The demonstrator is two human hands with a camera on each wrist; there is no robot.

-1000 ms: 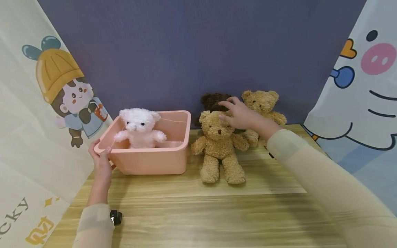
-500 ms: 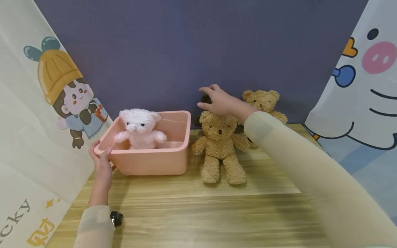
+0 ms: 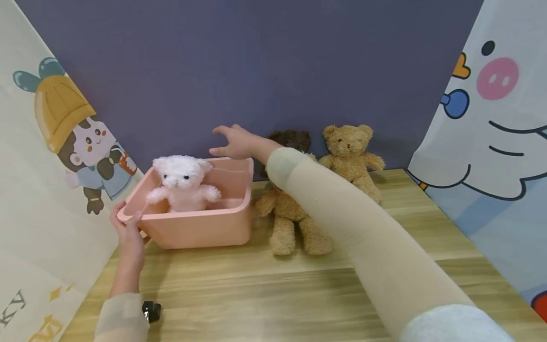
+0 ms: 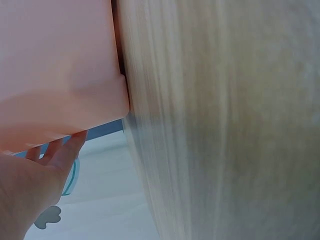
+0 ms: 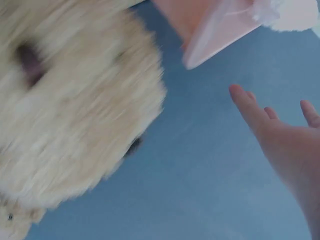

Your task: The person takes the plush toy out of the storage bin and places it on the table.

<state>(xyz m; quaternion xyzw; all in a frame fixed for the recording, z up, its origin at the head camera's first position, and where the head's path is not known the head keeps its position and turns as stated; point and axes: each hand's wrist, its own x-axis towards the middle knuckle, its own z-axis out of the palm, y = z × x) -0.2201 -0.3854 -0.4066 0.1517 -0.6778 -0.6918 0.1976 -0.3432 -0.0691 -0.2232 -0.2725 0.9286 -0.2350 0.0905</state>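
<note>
My left hand (image 3: 130, 240) grips the left front corner of a pink plastic bin (image 3: 196, 232), thumb over the rim. In the left wrist view its fingers (image 4: 67, 152) lie against the bin's outer wall. A white and pale pink teddy bear (image 3: 183, 185) sits upright inside the bin. Above the bin's back right rim, my right hand (image 3: 238, 143) is spread and holds nothing. My right forearm crosses in front of a tan teddy bear (image 3: 284, 209), hiding part of it. In the right wrist view that bear's blurred head (image 5: 85, 100) is close to the camera.
Behind the front bear is a dark brown teddy bear (image 3: 292, 138), mostly hidden. Another tan teddy bear (image 3: 348, 142) sits farther right. A dark blue wall (image 3: 342, 61) stands behind the wooden table (image 3: 222, 294). Printed curtains (image 3: 483, 156) hang at both sides.
My right hand has moved left, from over the front tan bear to over the bin's back right rim. The head view has shifted slightly. My left hand still holds the bin.
</note>
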